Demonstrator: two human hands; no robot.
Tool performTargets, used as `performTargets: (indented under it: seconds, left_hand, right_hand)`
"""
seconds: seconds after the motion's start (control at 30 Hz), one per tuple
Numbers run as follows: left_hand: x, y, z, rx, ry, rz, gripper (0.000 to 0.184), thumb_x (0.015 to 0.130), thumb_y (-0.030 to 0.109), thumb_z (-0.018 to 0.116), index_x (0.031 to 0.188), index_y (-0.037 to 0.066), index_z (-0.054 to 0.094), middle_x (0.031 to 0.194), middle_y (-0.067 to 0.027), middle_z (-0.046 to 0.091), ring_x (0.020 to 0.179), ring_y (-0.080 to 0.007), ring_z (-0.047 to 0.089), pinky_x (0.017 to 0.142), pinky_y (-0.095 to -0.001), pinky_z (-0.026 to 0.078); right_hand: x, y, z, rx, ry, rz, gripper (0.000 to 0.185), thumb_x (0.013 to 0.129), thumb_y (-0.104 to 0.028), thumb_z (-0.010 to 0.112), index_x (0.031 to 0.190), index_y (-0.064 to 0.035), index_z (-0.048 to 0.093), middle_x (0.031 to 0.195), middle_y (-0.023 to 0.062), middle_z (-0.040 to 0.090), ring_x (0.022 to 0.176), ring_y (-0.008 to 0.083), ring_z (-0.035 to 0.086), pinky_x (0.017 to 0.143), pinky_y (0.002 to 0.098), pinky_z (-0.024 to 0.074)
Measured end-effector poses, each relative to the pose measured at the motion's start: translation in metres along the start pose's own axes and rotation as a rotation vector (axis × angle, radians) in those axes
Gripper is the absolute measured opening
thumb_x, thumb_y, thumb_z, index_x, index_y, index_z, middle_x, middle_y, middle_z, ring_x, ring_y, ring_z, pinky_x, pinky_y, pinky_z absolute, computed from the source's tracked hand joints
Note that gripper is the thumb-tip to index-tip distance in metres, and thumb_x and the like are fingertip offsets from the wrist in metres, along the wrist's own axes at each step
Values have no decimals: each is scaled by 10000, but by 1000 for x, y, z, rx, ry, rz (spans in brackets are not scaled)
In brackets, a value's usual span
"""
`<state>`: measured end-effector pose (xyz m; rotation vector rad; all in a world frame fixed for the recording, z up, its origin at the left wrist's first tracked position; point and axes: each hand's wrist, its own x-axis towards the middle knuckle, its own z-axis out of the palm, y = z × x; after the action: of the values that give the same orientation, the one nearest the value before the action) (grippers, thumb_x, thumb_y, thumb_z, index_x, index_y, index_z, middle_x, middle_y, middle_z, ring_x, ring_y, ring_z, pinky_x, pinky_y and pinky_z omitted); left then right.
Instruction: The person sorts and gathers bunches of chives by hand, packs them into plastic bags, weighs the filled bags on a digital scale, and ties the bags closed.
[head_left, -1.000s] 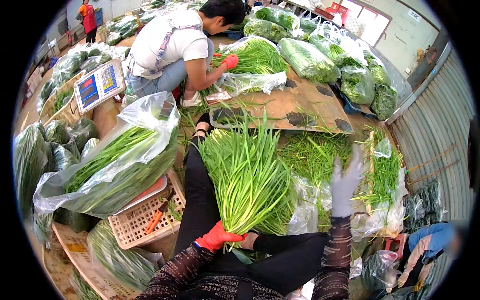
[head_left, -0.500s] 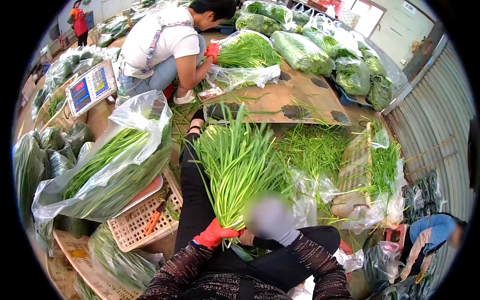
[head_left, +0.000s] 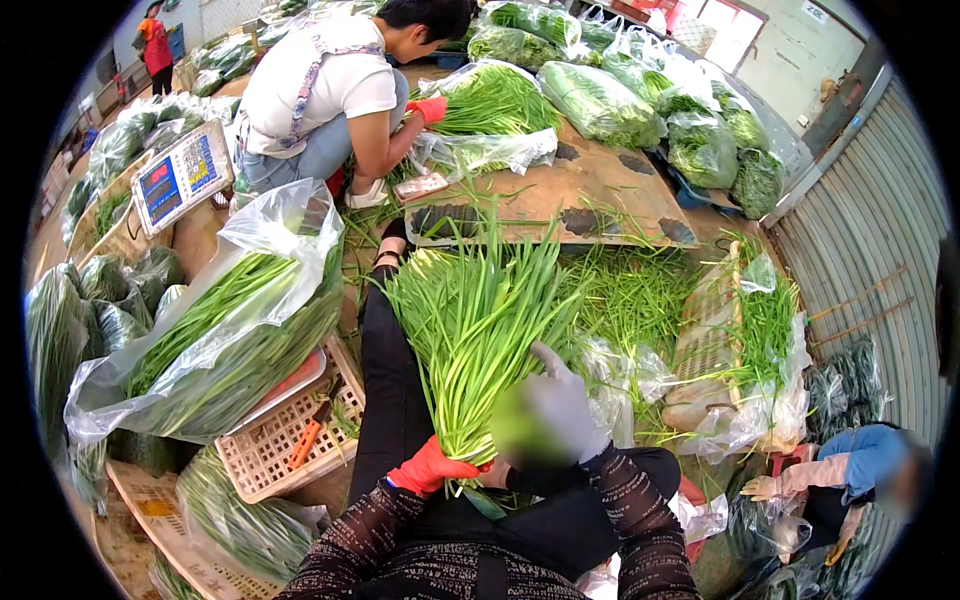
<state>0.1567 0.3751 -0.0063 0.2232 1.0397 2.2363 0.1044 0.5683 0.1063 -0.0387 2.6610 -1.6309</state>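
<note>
My left hand (head_left: 432, 468), in a red glove, is closed around the stem ends of a large bunch of green chives (head_left: 470, 340). Its long leaves fan out away from me above my lap. At the right side of the bunch is my right hand (head_left: 572, 412), in a grey glove. One finger stretches toward the leaves; a blurred patch hides the others, and I see nothing held.
An open plastic bag of greens (head_left: 220, 320) rests at left on a crate (head_left: 255, 465) holding an orange-handled knife (head_left: 305, 445). A scale (head_left: 182, 178) stands beyond. Loose greens (head_left: 630, 300) lie right. A co-worker (head_left: 330, 100) crouches ahead; another person (head_left: 850, 470) bends at lower right.
My right hand has moved up along the bunch from near the stems, a finger now extended. My left hand keeps its hold. The person at lower right has reached an arm out leftward.
</note>
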Motion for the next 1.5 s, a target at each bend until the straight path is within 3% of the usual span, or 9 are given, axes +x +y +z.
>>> performTargets:
  seconds: [0.1, 0.17, 0.37, 0.43, 0.5, 0.53, 0.93, 1.13, 1.5]
  left_hand:
    - [-1, 2, 2, 3, 4, -5, 562, 588, 122, 761, 1101, 32, 549, 929, -62, 619, 838, -166, 584, 755, -291, 454]
    - [-1, 2, 3, -2, 14, -10, 556, 586, 116, 760, 1095, 32, 552, 932, -61, 620, 839, -165, 584, 757, -289, 453]
    - [0, 3, 3, -3, 27, -8, 519, 583, 64, 740, 1070, 24, 568, 915, -60, 624, 831, -166, 584, 751, -291, 457]
    - [2, 0, -2, 13, 0, 11, 512, 577, 31, 720, 1067, 18, 571, 912, -66, 625, 822, -169, 584, 744, -294, 462]
    - [1, -1, -3, 25, 2, 3, 513, 573, 21, 713, 1067, 17, 571, 916, -68, 624, 821, -171, 584, 741, -296, 463]
    - [1, 0, -2, 38, 3, -3, 515, 569, 11, 706, 1066, 15, 571, 920, -71, 623, 820, -173, 584, 739, -297, 465]
    - [0, 2, 0, -1, 25, -21, 547, 567, 60, 747, 1083, 24, 566, 937, -66, 626, 839, -172, 586, 760, -293, 460]
    - [1, -4, -5, 19, -16, -3, 502, 606, -17, 720, 1084, 9, 569, 975, -87, 633, 888, -182, 603, 797, -304, 477]
    - [3, -2, -3, 68, 61, 7, 533, 581, 59, 737, 1083, 21, 562, 932, -68, 630, 838, -173, 594, 755, -297, 468]
  right_hand:
    - [19, 0, -8, 368, 99, 343, 430, 827, -126, 526, 1224, 17, 443, 683, 88, 597, 511, 118, 551, 473, 241, 442]
    - [25, 0, -8, 385, 209, 307, 394, 825, -135, 535, 1179, 29, 481, 657, 77, 580, 504, 105, 526, 442, 247, 424]
    - [29, 24, -15, -417, -125, 214, 300, 789, -169, 557, 993, 50, 588, 836, 115, 663, 724, 211, 626, 699, 290, 464]
    - [31, 31, -11, -119, -68, 131, 280, 794, -190, 541, 928, 48, 603, 714, 95, 638, 638, 197, 612, 596, 286, 477]
    - [35, 33, -21, 281, -163, 537, 239, 797, -191, 533, 851, 30, 606, 625, 67, 577, 524, 146, 554, 480, 265, 458]
    - [33, 26, -22, 351, -131, 545, 204, 796, -184, 534, 823, 10, 590, 580, 40, 514, 453, 97, 480, 402, 231, 415]
    - [27, 34, -19, 557, -317, 342, 241, 801, -223, 570, 882, 3, 576, 686, 25, 533, 515, 94, 489, 476, 207, 415]
    - [29, 17, -9, 299, -233, 534, 258, 802, -220, 561, 919, 6, 598, 720, 42, 580, 511, 120, 530, 462, 226, 426]
    - [16, 26, -4, 394, -50, 504, 256, 785, -200, 541, 908, 15, 602, 727, 71, 613, 490, 128, 551, 446, 233, 439]
